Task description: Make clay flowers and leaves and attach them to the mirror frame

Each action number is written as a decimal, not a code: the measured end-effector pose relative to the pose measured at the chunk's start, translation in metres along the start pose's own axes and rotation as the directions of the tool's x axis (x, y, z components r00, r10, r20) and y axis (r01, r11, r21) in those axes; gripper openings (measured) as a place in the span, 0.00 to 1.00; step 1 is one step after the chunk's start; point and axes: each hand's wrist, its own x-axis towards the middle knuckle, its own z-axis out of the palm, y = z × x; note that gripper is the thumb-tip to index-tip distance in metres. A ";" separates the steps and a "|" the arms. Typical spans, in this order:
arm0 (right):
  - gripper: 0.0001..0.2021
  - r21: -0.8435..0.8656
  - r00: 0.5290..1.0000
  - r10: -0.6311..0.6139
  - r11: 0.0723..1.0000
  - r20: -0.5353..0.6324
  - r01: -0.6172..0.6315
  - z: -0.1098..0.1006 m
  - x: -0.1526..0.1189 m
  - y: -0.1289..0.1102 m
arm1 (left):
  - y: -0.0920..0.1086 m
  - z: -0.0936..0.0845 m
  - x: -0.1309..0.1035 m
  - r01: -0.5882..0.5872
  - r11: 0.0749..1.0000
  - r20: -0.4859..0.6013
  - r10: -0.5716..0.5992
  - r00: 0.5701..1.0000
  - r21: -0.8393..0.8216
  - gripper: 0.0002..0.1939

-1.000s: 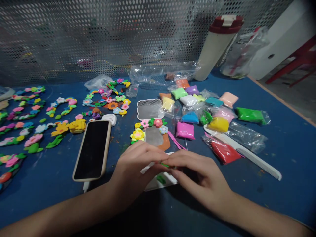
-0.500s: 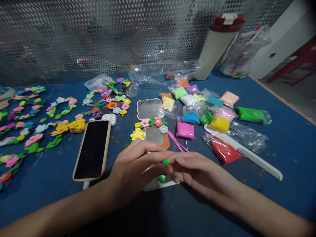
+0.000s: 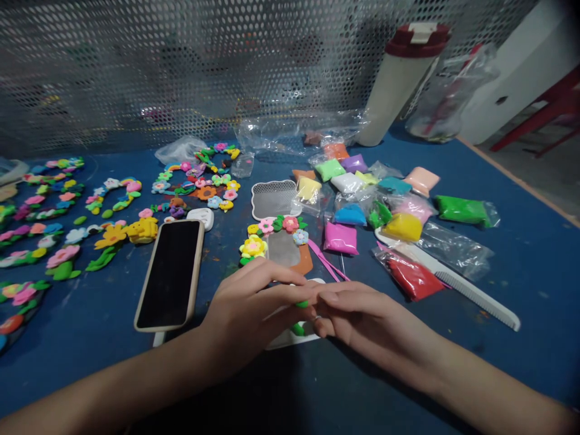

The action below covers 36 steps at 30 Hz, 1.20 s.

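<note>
My left hand [image 3: 247, 308] and my right hand [image 3: 371, 314] meet at their fingertips, low in the middle of the view. Between my left fingers and the right fingertips sits a small piece of green clay [image 3: 302, 304], pinched and partly covered. Beneath the hands lies a white-rimmed plate [image 3: 290, 343] with another green clay piece [image 3: 298, 328] on it; the hands hide much of it. Just beyond stands out a flat mirror [image 3: 281, 249] edged with clay flowers, its corner brown. Pink tweezers [image 3: 325, 261] lie to its right.
A phone [image 3: 170, 275] lies left of the hands, clay-flower frames [image 3: 118, 196] farther left. Bagged clay packets [image 3: 341, 237], a red packet [image 3: 414, 275] and a white comb [image 3: 475, 296] lie right. A tumbler [image 3: 399, 84] stands behind, before a perforated metal panel [image 3: 181, 66].
The fingers have shifted slightly, and the green piece between them sits a little lower. Both hands stay together over the plate.
</note>
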 end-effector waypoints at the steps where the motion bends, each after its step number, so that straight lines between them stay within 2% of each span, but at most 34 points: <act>1: 0.09 -0.024 1.000 0.000 1.000 -0.009 -0.001 0.000 0.000 0.000 | 0.000 0.000 0.000 -0.001 1.000 0.000 0.001 1.000 -0.005 0.06; 7: 0.06 -0.194 0.997 -0.019 0.981 -0.078 0.004 -0.002 -0.004 -0.003 | -0.002 0.000 -0.001 -0.004 1.000 0.030 0.004 1.000 -0.017 0.09; 12: 0.09 -0.062 0.993 0.114 0.991 -0.017 -0.115 -0.007 -0.004 -0.005 | -0.002 -0.001 0.000 -0.025 0.995 0.077 0.032 0.997 -0.092 0.08; 17: 0.11 -0.003 0.984 0.179 0.984 -0.010 -0.179 -0.007 -0.005 -0.005 | 0.001 -0.003 0.001 -0.005 0.987 0.170 0.032 0.985 -0.159 0.06; 21: 0.13 0.017 0.973 0.229 0.973 -0.019 -0.229 -0.007 -0.005 -0.005 | 0.000 -0.004 0.001 -0.070 0.988 0.242 0.103 0.965 -0.141 0.04; 24: 0.14 0.022 0.971 0.239 0.971 0.003 -0.239 -0.010 -0.005 -0.006 | -0.002 -0.005 0.002 -0.117 0.985 0.234 0.144 0.962 -0.126 0.03; 30: 0.11 0.025 0.980 0.193 0.981 0.054 -0.194 -0.013 -0.004 -0.010 | -0.005 -0.011 0.004 0.008 0.979 0.229 0.040 0.973 -0.205 0.23; 36: 0.11 0.062 0.983 0.181 0.981 0.028 -0.182 -0.013 -0.006 -0.007 | -0.008 -0.008 0.003 0.042 0.984 0.198 -0.007 0.980 -0.171 0.11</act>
